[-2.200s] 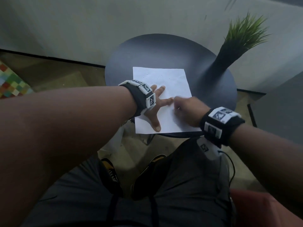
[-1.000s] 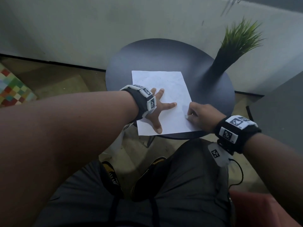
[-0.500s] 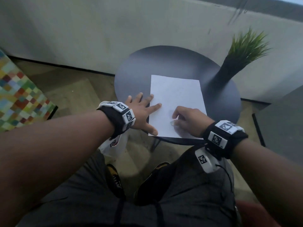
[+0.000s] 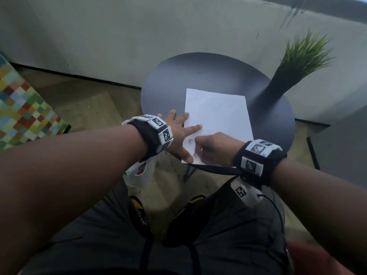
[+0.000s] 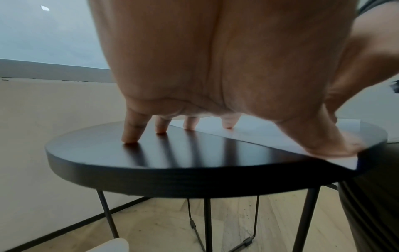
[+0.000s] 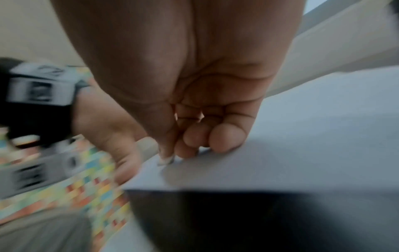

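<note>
A white sheet of paper point(image 4: 218, 116) lies on a round dark table point(image 4: 198, 72), with its near edge at the table's rim. My left hand point(image 4: 184, 139) is spread flat: the thumb and two fingers press the sheet's left edge, and the outer fingers point(image 5: 131, 131) rest on the bare table top point(image 5: 172, 153). My right hand point(image 4: 200, 147) is curled on the sheet's near left part, close to the left thumb. Its thumb and fingertips pinch a small pale object point(image 6: 166, 161) against the paper point(image 6: 302, 153); the object is too blurred to name. Faint grey smudges point(image 4: 191, 140) mark the sheet there.
A dark vase point(image 4: 278, 86) with green grass point(image 4: 303, 54) stands on the table's right side, next to the sheet. A multicoloured checkered mat point(image 4: 21, 110) lies on the floor at the left. A white plastic bag point(image 4: 139, 175) hangs below my left wrist. A wall runs behind the table.
My left hand slid from the middle of the sheet to its left edge. My right hand moved from the sheet's right edge to its near left part. The head view shifted.
</note>
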The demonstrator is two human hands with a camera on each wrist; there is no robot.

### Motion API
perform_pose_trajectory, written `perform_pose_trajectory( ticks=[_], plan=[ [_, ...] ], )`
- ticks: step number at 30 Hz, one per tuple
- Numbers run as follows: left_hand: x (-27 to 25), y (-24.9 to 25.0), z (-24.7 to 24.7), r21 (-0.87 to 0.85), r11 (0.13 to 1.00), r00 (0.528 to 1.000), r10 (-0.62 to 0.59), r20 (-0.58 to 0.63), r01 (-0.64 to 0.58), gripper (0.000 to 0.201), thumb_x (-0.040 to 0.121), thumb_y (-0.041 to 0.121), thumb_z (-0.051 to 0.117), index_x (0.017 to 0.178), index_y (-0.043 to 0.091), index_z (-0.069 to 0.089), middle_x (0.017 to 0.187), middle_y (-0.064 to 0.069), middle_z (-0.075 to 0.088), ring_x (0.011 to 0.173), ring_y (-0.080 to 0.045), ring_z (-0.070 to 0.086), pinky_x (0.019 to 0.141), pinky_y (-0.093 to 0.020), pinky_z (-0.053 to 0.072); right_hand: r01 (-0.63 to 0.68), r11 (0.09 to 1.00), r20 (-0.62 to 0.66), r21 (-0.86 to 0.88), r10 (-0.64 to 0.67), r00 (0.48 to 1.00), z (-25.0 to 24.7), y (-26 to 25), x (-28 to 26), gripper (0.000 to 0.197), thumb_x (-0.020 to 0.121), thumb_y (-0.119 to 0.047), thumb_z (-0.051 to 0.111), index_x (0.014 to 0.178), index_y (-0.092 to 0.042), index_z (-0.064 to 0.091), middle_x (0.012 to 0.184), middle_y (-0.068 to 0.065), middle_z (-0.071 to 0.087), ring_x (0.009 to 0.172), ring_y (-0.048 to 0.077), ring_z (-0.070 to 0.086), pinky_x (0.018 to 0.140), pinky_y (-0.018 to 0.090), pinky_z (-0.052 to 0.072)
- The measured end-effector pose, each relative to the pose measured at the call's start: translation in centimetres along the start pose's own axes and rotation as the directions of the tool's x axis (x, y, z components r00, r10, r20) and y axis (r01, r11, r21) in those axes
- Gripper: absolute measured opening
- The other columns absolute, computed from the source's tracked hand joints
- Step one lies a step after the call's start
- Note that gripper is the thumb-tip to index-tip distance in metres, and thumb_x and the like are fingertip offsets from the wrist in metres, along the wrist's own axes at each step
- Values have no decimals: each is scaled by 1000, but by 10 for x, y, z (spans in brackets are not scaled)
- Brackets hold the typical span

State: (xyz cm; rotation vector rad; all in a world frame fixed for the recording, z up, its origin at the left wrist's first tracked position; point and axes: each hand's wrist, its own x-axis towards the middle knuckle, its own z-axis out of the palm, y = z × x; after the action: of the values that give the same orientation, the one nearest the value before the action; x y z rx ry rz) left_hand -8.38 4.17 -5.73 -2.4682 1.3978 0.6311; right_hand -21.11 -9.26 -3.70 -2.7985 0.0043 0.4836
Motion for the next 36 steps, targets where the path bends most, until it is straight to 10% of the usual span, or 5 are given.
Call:
perform_pose_trajectory(
  ticks=[11,20,27,31,36],
  plan=[
    [-1,7,-7,28,1000,999,-13,48,12,118,66,87,62,154,52,-9,167,-6,-11,148,-48,-3,112,-67,21,-133,990,-55,46,136,989,-3,26,-6,9,89,-28,58,94,-22,62,84,-5,60,80,21,55,70,24,38],
    [-10,3,-3,-36,999,999,-4,35,5,114,69,88,58,154,50,-8,167,0,-20,152,-39,-13,117,-66,6,-450,841,-232,301,522,821,-23,97,-40,16,94,-25,54,109,-22,58,100,1,66,91,24,61,79,32,50],
    [-45,2,20,-290,957,985,-67,-162,17,80,81,78,55,150,42,39,164,1,21,151,-23,17,121,-48,22,-364,918,-205,157,391,897,-12,66,-63,28,90,-32,57,117,-27,62,112,0,58,106,19,56,87,27,41],
    [-59,-10,42,-743,662,887,-395,-237,97,43,81,62,68,116,36,63,116,1,51,107,-18,57,97,-42,49,-302,951,-57,61,305,951,15,30,-66,24,85,-41,55,106,-35,65,121,-6,50,116,21,47,97,37,43],
    [-77,-18,56,-984,-112,928,-331,169,139,49,87,48,70,99,4,53,73,-8,69,50,-22,59,47,-27,45,-273,950,-64,148,285,956,24,9,-67,20,85,-42,53,90,-31,69,119,-16,54,109,20,50,97,34,41]
  ],
)
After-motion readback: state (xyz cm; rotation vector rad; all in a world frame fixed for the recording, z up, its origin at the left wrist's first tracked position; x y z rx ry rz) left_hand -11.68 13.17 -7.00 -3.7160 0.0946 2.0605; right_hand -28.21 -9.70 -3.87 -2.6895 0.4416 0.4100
